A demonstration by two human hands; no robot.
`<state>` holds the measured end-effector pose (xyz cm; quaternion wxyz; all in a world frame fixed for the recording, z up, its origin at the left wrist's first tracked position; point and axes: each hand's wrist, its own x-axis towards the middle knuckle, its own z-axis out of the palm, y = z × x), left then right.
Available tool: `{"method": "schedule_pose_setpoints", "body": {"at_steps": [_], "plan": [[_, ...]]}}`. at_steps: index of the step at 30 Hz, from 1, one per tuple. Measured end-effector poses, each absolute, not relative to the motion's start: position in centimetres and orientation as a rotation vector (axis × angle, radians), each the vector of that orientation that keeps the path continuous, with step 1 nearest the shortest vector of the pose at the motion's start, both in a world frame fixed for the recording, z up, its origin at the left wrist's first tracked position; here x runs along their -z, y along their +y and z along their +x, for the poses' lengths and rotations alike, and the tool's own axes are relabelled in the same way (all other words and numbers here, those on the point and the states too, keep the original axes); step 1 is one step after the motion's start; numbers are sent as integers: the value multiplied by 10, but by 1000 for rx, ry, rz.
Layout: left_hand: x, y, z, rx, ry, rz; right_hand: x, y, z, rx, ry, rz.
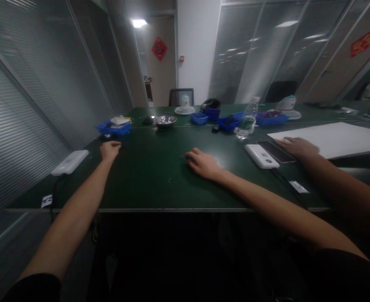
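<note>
My left hand [109,150] is over the left side of the green table [147,180], its fingers curled together. Whatever it may hold is hidden. Nearest to it is a blue tray [114,129] with white, crumpled-looking material in it. Right of the table's middle, my right hand [203,163] rests low with fingers bent and closed. A tiny thin tip shows at its fingertips, too small to name. Beyond both hands stands a shiny metal bowl [165,121] with small pale pieces inside.
White power banks lie at left [70,162] and right [262,157], with cables. A phone [275,152], a water bottle [247,121] and blue trays [199,118] stand rightward. Another person's hand [298,147] touches a white board [339,138]. Small fans [185,105] stand farther back.
</note>
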<state>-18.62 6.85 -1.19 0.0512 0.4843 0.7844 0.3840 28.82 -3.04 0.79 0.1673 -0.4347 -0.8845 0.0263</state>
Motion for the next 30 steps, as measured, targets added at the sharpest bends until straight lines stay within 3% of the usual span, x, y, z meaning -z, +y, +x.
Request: {"method": "schedule_pose_setpoints", "body": {"at_steps": [10,22,30], "plan": [[10,60,-210,-1033,2176,1929,-8,-29,288,-66,-2543,-1260],[14,67,-200,-1168,2319,1375,-7,-28,288,-83,-2551,-1252],[22,73,-208,-1211,2248,1364,-8,-28,288,-96,-2548,-1259]]}}
